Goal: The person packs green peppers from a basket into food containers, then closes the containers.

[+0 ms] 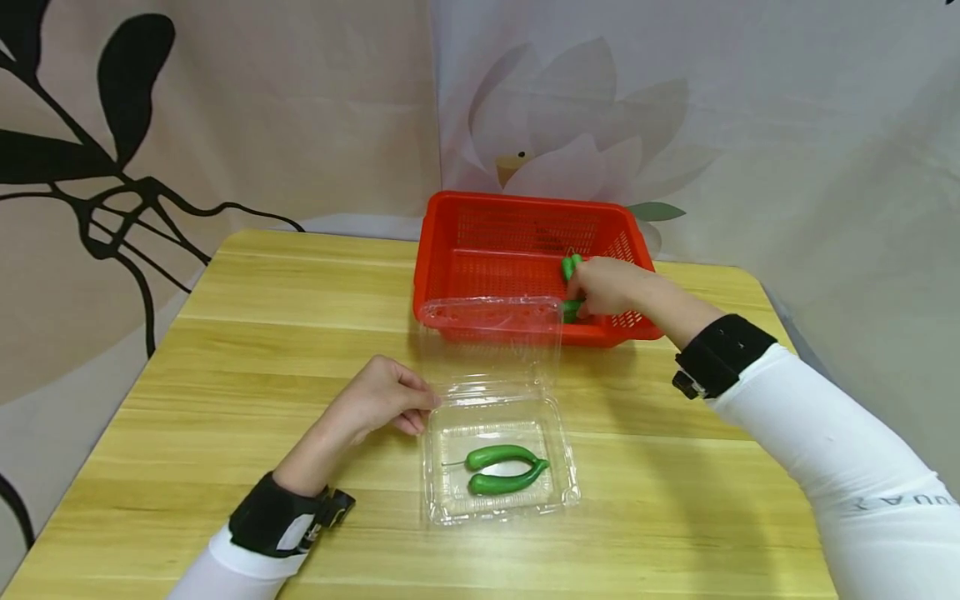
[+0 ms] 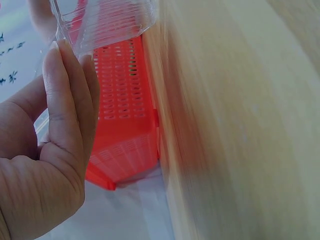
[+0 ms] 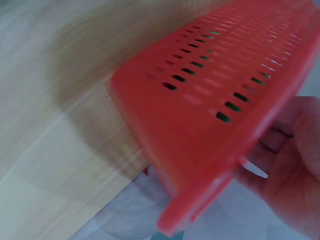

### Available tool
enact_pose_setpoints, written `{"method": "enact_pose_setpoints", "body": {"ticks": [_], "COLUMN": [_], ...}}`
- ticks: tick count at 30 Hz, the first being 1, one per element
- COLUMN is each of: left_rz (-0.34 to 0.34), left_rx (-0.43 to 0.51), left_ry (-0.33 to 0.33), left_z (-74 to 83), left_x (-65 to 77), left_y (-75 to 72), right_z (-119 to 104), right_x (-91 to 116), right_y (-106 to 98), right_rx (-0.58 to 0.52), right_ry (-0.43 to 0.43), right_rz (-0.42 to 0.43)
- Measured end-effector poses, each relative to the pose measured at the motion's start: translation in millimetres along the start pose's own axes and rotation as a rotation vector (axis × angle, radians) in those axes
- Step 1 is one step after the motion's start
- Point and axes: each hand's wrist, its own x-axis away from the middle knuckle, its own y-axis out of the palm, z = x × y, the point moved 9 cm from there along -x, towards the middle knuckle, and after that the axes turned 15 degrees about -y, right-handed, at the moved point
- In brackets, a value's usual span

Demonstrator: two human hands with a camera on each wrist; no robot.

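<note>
A clear plastic clamshell box [image 1: 501,510] lies on the table with its lid [image 1: 491,354] raised toward the basket. Two curved green chili peppers [image 1: 501,456] rest in its base. At the box's left side, near the hinge, my left hand [image 1: 386,396] pinches the plastic edge; the left wrist view shows its fingertips [image 2: 61,47] at that edge. My right hand [image 1: 611,287] reaches into the red basket [image 1: 487,202], fingers curled around green chili peppers [image 1: 570,312] that show above and below them. In the right wrist view, the basket wall hides its fingertips.
The basket stands at the back of the wooden table [image 1: 300,333], its front rim behind the transparent lid. A printed cloth [image 1: 315,125] hangs behind the table. Green shows through slots in the basket wall [image 3: 165,135].
</note>
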Motion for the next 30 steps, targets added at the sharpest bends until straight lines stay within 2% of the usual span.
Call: {"method": "enact_pose_setpoints", "body": {"ticks": [10, 19, 26, 30], "left_rz": [-0.004, -0.002, -0.007, -0.008], "left_rx": [-0.010, -0.014, -0.018, -0.020], "left_ry": [-0.001, -0.008, 0.001, 0.000], "left_z": [-0.7, 0.0, 1.8, 0.7], "left_x": [-2.6, -2.4, -1.7, -0.7], "left_y": [0.4, -0.2, 0.9, 2.0], "right_z": [-18, -36, -51, -60], "right_x": [25, 51, 67, 73], "right_y": [-45, -70, -79, -82], "right_rx": [-0.017, 0.037, 0.073, 0.095], "right_ry": [-0.017, -0.078, -0.153, -0.197], "right_rz": [0.324, 0.579, 0.705, 0.749]}}
